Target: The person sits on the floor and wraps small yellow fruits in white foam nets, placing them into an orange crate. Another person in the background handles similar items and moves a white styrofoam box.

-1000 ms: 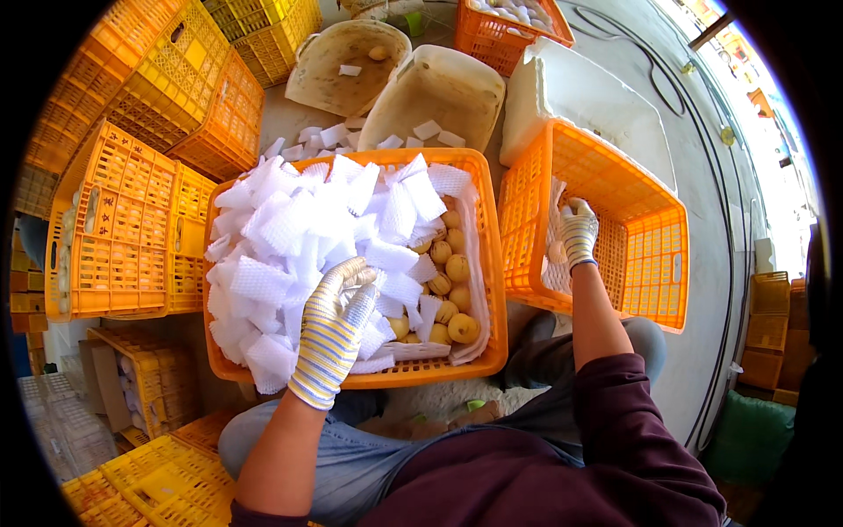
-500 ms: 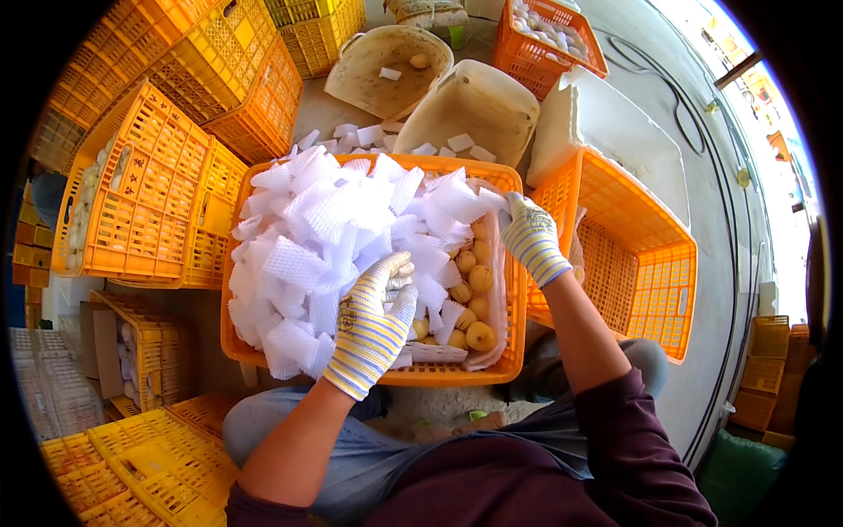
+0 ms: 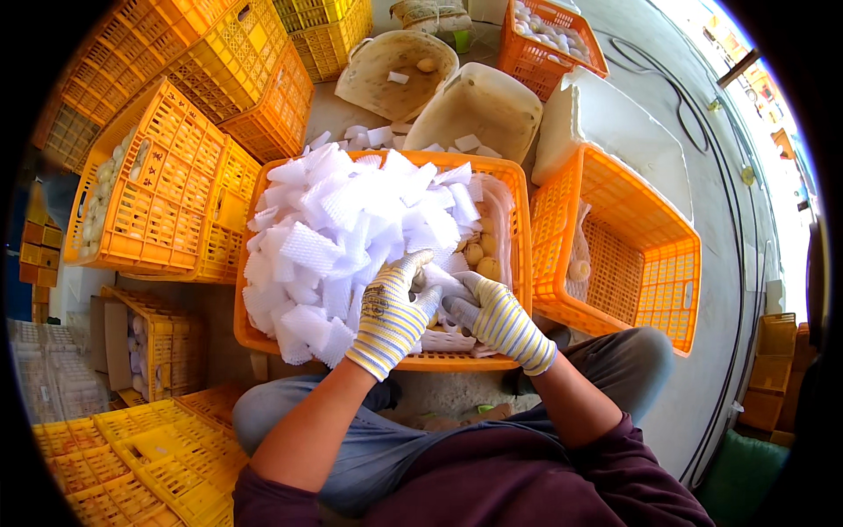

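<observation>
In front of me an orange crate (image 3: 524,230) holds a big heap of white foam net sleeves (image 3: 351,211) and, along its right side, round yellow fruits (image 3: 488,267). My left hand (image 3: 393,307), in a striped knit glove, closes on one end of a foam sleeve (image 3: 446,281) above the fruits. Gloved the same way, my right hand (image 3: 507,325) pinches that sleeve's other side, close to the left fingers. The hands hide part of the fruit below, and whether a fruit sits inside the sleeve cannot be made out.
On the right stands another orange crate (image 3: 645,303) with a little netting and fruit, beside a white foam box (image 3: 615,140). Two pale tubs (image 3: 479,110) lie beyond. Yellow crates (image 3: 167,184) are stacked on the left. A dark hose (image 3: 676,97) runs along the floor.
My right hand has come from the crate's right rim leftward and nearer, meeting my left hand. A foam sleeve is now between the two. The view has shifted slightly.
</observation>
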Demonstrator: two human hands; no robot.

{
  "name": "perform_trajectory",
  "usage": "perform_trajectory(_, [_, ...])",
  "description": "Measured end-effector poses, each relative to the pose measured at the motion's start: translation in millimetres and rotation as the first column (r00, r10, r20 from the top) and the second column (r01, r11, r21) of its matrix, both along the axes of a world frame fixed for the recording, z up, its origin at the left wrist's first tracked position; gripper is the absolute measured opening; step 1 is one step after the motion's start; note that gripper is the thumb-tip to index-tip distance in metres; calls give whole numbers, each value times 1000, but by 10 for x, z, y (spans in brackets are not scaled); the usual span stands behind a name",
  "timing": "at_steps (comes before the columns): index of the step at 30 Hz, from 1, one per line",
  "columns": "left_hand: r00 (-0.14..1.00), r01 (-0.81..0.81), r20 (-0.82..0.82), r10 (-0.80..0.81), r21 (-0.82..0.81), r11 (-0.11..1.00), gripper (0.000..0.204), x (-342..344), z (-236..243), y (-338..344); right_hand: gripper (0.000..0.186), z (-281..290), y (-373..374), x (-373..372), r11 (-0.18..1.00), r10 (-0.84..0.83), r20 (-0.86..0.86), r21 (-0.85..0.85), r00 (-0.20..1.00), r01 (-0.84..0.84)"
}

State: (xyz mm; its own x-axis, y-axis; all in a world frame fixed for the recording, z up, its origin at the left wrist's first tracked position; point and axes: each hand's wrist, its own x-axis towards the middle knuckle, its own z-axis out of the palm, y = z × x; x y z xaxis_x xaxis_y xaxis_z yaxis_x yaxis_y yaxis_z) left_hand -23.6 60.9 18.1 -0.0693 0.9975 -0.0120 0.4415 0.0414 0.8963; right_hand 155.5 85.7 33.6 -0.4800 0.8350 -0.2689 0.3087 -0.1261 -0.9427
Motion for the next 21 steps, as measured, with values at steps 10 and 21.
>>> perform_trajectory(10, [840,202,539,-61,-206,957,54,-176,177,5,26,-302,-331,5,902,-370,-389,-368,844,226])
perform_trajectory(21, [993,109,71,-97,-185,977,48,-254,155,50,34,-682,467,35,815,132,821,229,556,-532])
